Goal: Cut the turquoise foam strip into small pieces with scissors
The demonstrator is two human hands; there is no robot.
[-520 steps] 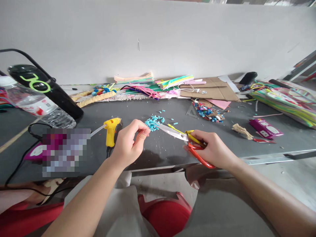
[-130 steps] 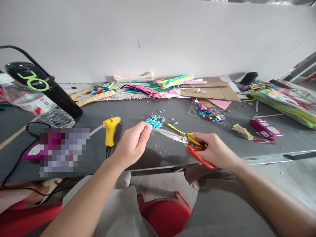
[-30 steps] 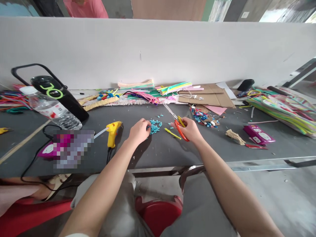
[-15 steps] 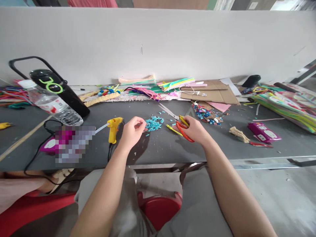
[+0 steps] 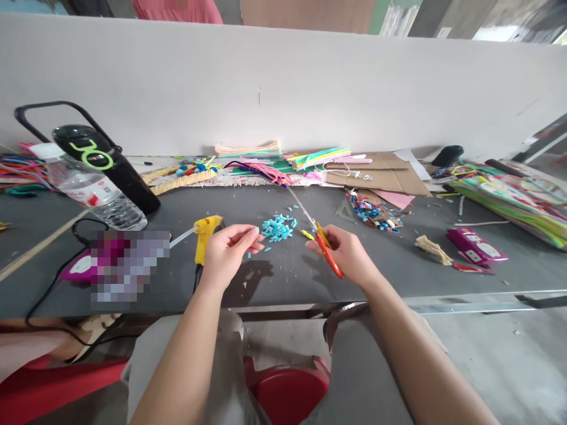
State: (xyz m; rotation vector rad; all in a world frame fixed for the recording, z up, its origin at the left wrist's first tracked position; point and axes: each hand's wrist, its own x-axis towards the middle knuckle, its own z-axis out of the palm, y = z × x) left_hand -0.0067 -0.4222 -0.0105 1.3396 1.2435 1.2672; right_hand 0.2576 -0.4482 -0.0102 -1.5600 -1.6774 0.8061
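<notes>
My left hand (image 5: 231,255) hovers just left of a heap of small light-blue pieces (image 5: 278,228). Its thumb and fingertips are pinched together, and I cannot make out what is between them. A pair of scissors (image 5: 329,257) with orange and yellow handles is in my right hand (image 5: 351,255). Their blades are nearly together and point away to the upper left. A short yellow-green piece (image 5: 307,235) shows beside the right fingertips, partly hidden by the scissors. To the left, a yellow glue gun (image 5: 202,241) lies close to my left hand.
A plastic water bottle (image 5: 95,192) and a black flask (image 5: 124,174) lean at the left. Bundles of coloured strips (image 5: 316,158) and flat cardboard (image 5: 376,171) line the back panel. A bead-like pile (image 5: 374,211) and a purple packet (image 5: 476,246) lie right.
The scissor blades have gone from spread to nearly closed, and the handles have come together. Both hands sit slightly lower in the view, the left one a little farther left.
</notes>
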